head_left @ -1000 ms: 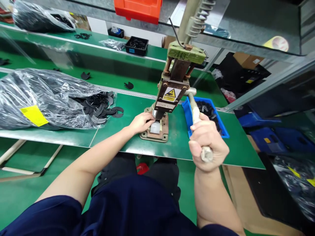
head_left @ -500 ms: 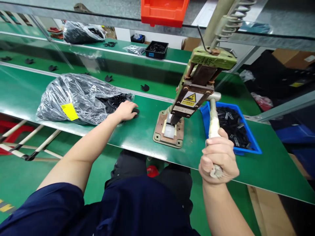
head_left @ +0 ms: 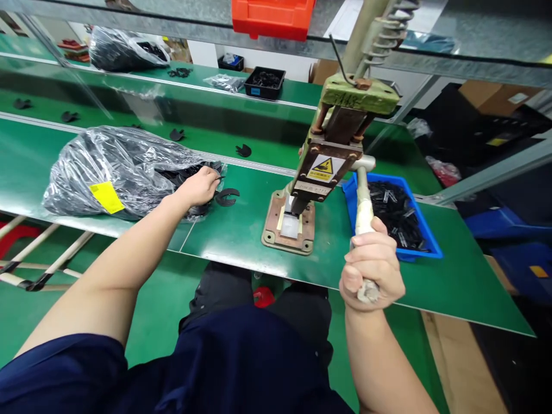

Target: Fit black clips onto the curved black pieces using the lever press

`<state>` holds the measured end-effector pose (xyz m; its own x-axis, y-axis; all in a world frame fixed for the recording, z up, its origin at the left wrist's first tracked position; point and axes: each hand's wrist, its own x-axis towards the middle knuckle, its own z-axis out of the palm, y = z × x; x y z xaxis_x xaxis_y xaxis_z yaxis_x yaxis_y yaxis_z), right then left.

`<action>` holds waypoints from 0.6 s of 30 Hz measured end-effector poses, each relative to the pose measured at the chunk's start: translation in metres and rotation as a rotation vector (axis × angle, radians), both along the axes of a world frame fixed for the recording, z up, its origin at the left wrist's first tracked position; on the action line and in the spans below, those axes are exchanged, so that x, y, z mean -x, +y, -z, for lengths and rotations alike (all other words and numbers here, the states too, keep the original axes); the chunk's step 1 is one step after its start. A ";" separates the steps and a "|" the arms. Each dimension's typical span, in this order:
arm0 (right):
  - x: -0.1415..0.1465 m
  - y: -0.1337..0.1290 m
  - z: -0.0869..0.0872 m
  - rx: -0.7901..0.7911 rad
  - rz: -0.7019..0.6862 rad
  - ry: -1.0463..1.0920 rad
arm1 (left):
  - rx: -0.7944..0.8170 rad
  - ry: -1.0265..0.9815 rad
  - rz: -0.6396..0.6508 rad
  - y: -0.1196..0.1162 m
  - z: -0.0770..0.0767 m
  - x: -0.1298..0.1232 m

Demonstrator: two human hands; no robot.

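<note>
My left hand [head_left: 200, 187] is at the mouth of a clear plastic bag [head_left: 99, 167] full of black plastic parts. Its fingers are curled in, with a dark edge of a black plastic part at the fingertips; the rest is hidden. Just right of it, a curved black plastic part [head_left: 227, 197] lies on the green bench. My right hand [head_left: 374, 264] is wrapped round the lever [head_left: 364, 201] of a hand press [head_left: 326, 155]. The press ram is low over a pale block [head_left: 290, 226] on the base plate [head_left: 272, 227].
Behind the press lever stands a blue bin [head_left: 425, 230] of small black parts. Black parts such as this one [head_left: 244, 150] lie spaced along the green strip behind the bench. An orange bin [head_left: 273, 17] sits on the overhead shelf, and a black tray [head_left: 265, 92] stands farther back.
My left hand has drawn back left toward the bag and its fingers have curled; the curved black part beside it is now uncovered. My right hand keeps its grip on the lever. The view has shifted slightly.
</note>
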<state>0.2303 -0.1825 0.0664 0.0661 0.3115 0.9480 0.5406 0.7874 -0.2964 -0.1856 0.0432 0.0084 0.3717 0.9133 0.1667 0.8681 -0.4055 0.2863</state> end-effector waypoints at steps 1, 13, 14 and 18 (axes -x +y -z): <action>0.001 0.000 0.000 -0.004 -0.001 0.007 | 0.018 -0.086 0.012 -0.004 -0.005 -0.008; -0.001 -0.003 0.000 0.050 -0.010 -0.011 | 0.811 -0.834 0.029 -0.065 -0.001 -0.176; -0.001 -0.004 0.000 0.053 -0.007 -0.016 | 0.830 -0.821 0.035 -0.064 -0.001 -0.182; 0.000 -0.004 -0.001 0.039 -0.018 -0.018 | 0.852 -0.761 0.076 -0.059 0.000 -0.195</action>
<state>0.2306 -0.1867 0.0674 0.0429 0.3490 0.9362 0.5319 0.7852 -0.3171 0.0095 -0.0155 0.0084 0.4988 0.8166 -0.2904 0.3338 0.1282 0.9339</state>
